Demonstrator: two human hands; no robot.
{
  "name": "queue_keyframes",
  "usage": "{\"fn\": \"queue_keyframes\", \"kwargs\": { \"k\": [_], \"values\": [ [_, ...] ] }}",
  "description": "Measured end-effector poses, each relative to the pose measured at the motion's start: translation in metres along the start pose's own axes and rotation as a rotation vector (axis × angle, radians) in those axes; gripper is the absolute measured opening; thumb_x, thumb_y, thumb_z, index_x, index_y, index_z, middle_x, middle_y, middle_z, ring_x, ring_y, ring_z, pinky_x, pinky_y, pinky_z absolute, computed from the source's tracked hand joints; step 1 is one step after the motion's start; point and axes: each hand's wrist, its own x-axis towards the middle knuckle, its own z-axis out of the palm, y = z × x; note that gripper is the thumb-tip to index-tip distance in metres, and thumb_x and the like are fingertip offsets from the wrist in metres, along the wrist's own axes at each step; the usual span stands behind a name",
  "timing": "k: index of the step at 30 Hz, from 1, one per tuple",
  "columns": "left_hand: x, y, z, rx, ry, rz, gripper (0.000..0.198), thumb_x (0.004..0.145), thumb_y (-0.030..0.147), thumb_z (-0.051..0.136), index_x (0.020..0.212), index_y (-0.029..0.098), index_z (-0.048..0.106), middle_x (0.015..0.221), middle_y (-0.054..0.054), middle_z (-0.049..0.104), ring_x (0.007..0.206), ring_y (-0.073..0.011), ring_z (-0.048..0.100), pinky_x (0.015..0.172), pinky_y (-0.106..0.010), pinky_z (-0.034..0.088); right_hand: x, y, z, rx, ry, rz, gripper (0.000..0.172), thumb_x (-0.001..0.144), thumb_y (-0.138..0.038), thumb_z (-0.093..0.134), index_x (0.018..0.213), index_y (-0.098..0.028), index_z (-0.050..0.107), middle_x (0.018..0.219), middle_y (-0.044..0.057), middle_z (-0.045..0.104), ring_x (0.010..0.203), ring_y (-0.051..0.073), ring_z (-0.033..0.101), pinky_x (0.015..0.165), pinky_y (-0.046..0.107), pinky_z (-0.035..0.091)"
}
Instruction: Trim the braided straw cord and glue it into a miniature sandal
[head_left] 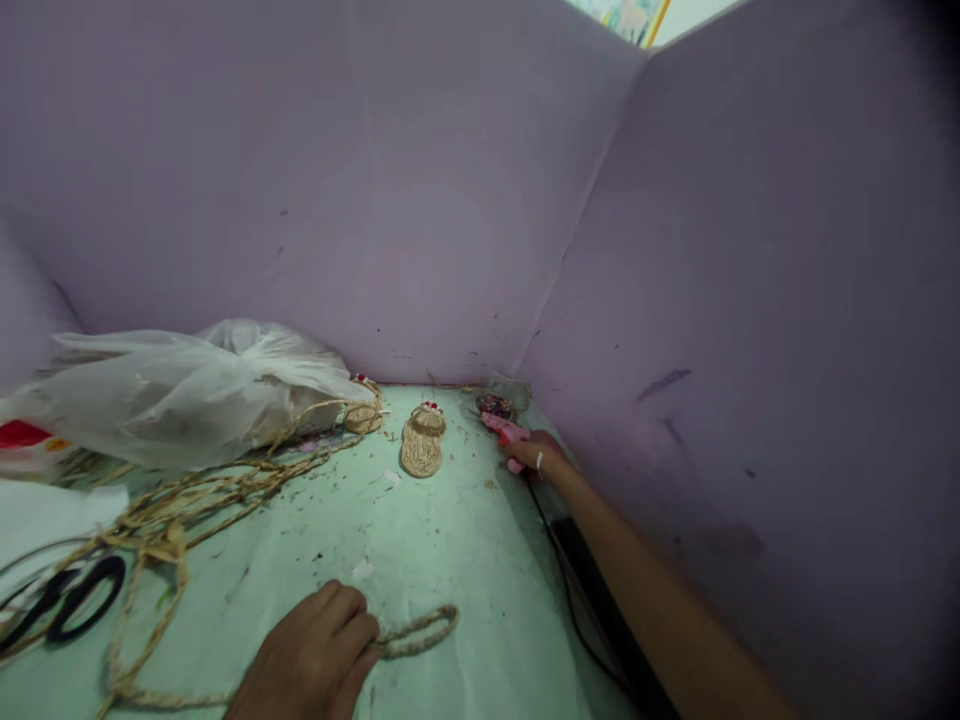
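My left hand (319, 650) is closed on a braided straw cord (424, 632), whose end makes a narrow loop to the right of my fingers. The cord's other part runs out to the left along the table. At the far right of the table, my right hand (534, 455) grips a pink glue gun (504, 428) with a black cable hanging from it. The gun's front lies by a small clear container (495, 404) with dark contents. Between the hands and farther back lies a small woven straw slipper (423, 445) with red and white beads at its top.
A white plastic bag (202, 390) lies at the back left, beside another small woven piece (363, 416). Tangled straw cord (225, 490) and black-handled scissors (86, 600) are at the left. Purple walls (450, 200) border the green tabletop (315, 560) behind and right.
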Motion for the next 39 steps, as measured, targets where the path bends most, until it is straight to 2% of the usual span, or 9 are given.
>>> {"fn": "queue_keyframes", "kwargs": {
  "k": [6, 11, 14, 17, 19, 22, 33, 36, 39],
  "values": [
    [-0.005, 0.002, -0.001, -0.023, -0.048, -0.039, 0.017, 0.081, 0.015, 0.042, 0.071, 0.018, 0.055, 0.071, -0.004, 0.055, 0.067, -0.0161, 0.052, 0.059, -0.028, 0.045, -0.046, -0.026, -0.016, 0.251, -0.089, 0.004, 0.029, 0.085, -0.029, 0.05, 0.111, -0.016, 0.051, 0.111, 0.008, 0.054, 0.092, 0.02, 0.056, 0.076, 0.04, 0.048],
    [-0.006, 0.002, -0.008, -0.139, 0.19, -0.172, 0.025, 0.082, 0.025, 0.047, 0.105, 0.022, 0.055, 0.097, -0.007, 0.06, 0.088, -0.019, 0.054, 0.076, -0.032, 0.045, -0.128, -0.039, -0.006, 0.444, -0.054, -0.227, 0.031, 0.08, -0.018, 0.047, 0.111, -0.016, 0.045, 0.096, 0.005, 0.056, 0.08, 0.014, 0.056, 0.068, 0.026, 0.048],
    [0.009, 0.012, -0.022, -0.517, 0.198, -0.418, 0.03, 0.083, 0.033, 0.046, 0.108, 0.021, 0.056, 0.106, -0.007, 0.059, 0.097, -0.0201, 0.052, 0.085, -0.034, 0.042, -0.177, -0.034, 0.026, 0.526, -0.117, -0.346, 0.043, 0.07, -0.013, 0.052, 0.112, -0.018, 0.044, 0.089, 0.002, 0.058, 0.078, 0.016, 0.056, 0.069, 0.028, 0.047],
    [0.03, 0.029, -0.029, -1.126, 0.088, -0.713, 0.04, 0.076, 0.046, 0.051, 0.1, 0.015, 0.061, 0.099, -0.009, 0.063, 0.092, -0.0219, 0.056, 0.075, -0.029, 0.044, -0.209, -0.023, 0.063, 0.646, -0.129, -0.549, 0.056, 0.068, -0.015, 0.052, 0.121, -0.019, 0.035, 0.103, 0.006, 0.054, 0.094, 0.02, 0.052, 0.083, 0.034, 0.043],
    [0.04, 0.039, -0.026, -1.487, 0.029, -0.752, 0.043, 0.074, 0.046, 0.054, 0.102, 0.014, 0.06, 0.096, -0.01, 0.063, 0.085, -0.0213, 0.058, 0.065, -0.026, 0.044, -0.221, -0.016, 0.081, 0.583, -0.036, -0.667, 0.051, 0.069, -0.012, 0.05, 0.118, -0.019, 0.037, 0.103, 0.007, 0.051, 0.097, 0.021, 0.049, 0.087, 0.038, 0.04],
    [0.043, 0.048, -0.015, -1.73, 0.029, -0.75, 0.038, 0.071, 0.039, 0.062, 0.098, 0.012, 0.062, 0.087, -0.009, 0.065, 0.078, -0.0185, 0.059, 0.062, -0.023, 0.042, -0.231, -0.011, 0.091, 0.468, 0.102, -0.765, 0.047, 0.072, -0.008, 0.044, 0.117, -0.02, 0.039, 0.098, 0.007, 0.047, 0.093, 0.022, 0.046, 0.084, 0.04, 0.04],
    [0.033, 0.05, -0.005, -1.636, 0.019, -0.703, 0.038, 0.061, 0.032, 0.072, 0.093, 0.013, 0.066, 0.084, -0.007, 0.067, 0.084, -0.0212, 0.058, 0.081, -0.03, 0.042, -0.247, -0.011, 0.091, 0.458, 0.14, -0.825, 0.056, 0.07, 0.0, 0.039, 0.123, -0.019, 0.033, 0.102, 0.009, 0.041, 0.095, 0.022, 0.043, 0.082, 0.041, 0.041],
    [0.031, 0.049, 0.0, -1.563, 0.013, -0.677, 0.041, 0.063, 0.036, 0.069, 0.097, 0.013, 0.064, 0.086, -0.008, 0.066, 0.084, -0.0227, 0.058, 0.077, -0.03, 0.044, -0.248, -0.008, 0.088, 0.376, 0.069, -0.824, 0.06, 0.067, 0.001, 0.042, 0.124, -0.016, 0.034, 0.101, 0.01, 0.044, 0.093, 0.022, 0.045, 0.082, 0.04, 0.042],
    [0.027, 0.047, 0.005, -1.475, -0.003, -0.684, 0.043, 0.068, 0.042, 0.064, 0.098, 0.012, 0.063, 0.088, -0.009, 0.066, 0.083, -0.0226, 0.058, 0.072, -0.029, 0.044, -0.24, 0.001, 0.066, 0.232, -0.059, -0.822, 0.068, 0.063, -0.004, 0.052, 0.128, -0.013, 0.033, 0.108, 0.013, 0.047, 0.098, 0.023, 0.047, 0.083, 0.039, 0.042]
  ]
}}
